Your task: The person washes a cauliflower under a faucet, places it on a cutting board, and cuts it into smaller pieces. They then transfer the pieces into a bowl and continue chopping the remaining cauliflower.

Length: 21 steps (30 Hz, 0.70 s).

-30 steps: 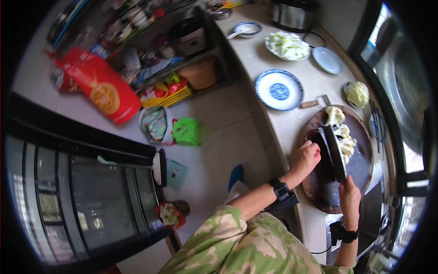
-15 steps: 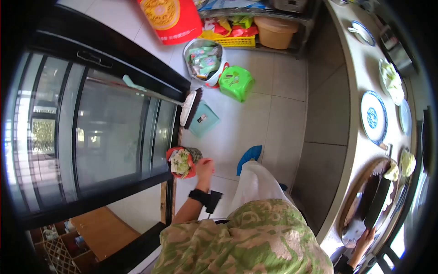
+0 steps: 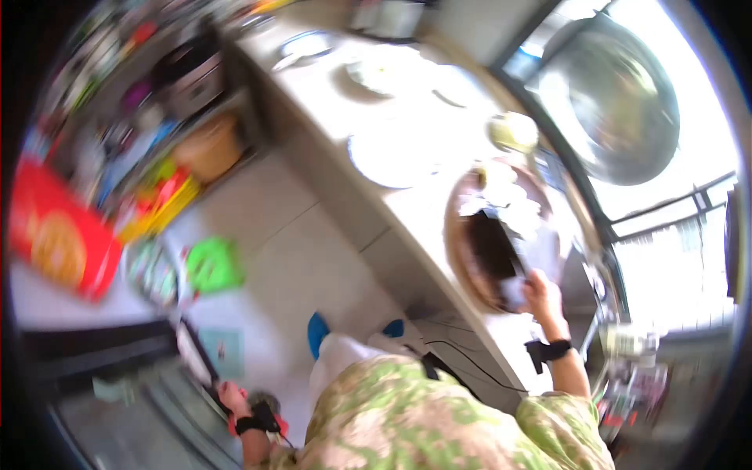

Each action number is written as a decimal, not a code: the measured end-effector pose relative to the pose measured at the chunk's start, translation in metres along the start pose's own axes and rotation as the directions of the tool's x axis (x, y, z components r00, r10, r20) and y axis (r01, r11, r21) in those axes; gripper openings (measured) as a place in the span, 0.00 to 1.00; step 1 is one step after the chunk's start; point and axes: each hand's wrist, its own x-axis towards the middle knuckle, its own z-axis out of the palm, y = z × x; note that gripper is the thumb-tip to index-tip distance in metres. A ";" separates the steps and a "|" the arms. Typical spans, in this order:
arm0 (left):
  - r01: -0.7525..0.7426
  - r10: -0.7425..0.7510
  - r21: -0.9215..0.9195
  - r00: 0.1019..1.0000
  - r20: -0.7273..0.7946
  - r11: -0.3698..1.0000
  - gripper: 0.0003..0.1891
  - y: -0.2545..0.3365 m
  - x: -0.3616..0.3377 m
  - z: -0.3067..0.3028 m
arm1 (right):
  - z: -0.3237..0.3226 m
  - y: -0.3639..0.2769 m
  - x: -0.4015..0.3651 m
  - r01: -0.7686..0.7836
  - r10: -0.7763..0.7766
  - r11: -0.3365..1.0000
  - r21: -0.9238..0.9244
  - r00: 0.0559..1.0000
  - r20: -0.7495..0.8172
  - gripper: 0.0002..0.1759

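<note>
We have our right hand closed firmly around the handle of a knife, whose wide dark blade is over the round chopping board on the right side of the counter. We cannot tell whether the blade touches the wood. The pale vegetable pieces lie on the board just to the right of the blade and toward its far end, washed out by bright light. Our left hand is down at the near left, well apart from the board and just beside a small red-rimmed bin; it is blurred, and we cannot tell whether its fingers are apart or together or whether it holds anything. Beyond the board on the counter we see a round pale cabbage, a blue-rimmed plate to its left, a heaped dish farther off, and a bowl with a spoon at the far left end. A big metal pan is at the far right by the window. On the floor to the left are a green tub, a dustpan and a large red bag.
</note>
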 end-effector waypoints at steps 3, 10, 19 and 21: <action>-0.304 0.293 0.030 0.937 0.193 0.952 0.13 0.115 -0.003 0.129 | -0.006 -0.025 -0.017 -0.081 0.082 0.996 -0.039 0.996 0.029 0.05; -0.864 0.707 -0.239 0.173 0.686 0.443 0.10 0.287 -0.301 0.359 | 0.009 0.027 -0.063 -0.364 0.428 0.856 0.368 0.897 -0.108 0.07; -0.902 0.629 -0.336 -0.431 0.647 -0.273 0.18 0.235 -0.467 0.538 | 0.028 0.030 -0.075 -0.430 0.635 0.581 0.691 0.770 -0.054 0.06; -0.930 0.375 -0.215 -0.093 0.922 0.297 0.17 0.229 -0.479 0.530 | 0.034 0.033 -0.077 -0.399 0.622 0.574 0.715 0.781 -0.063 0.07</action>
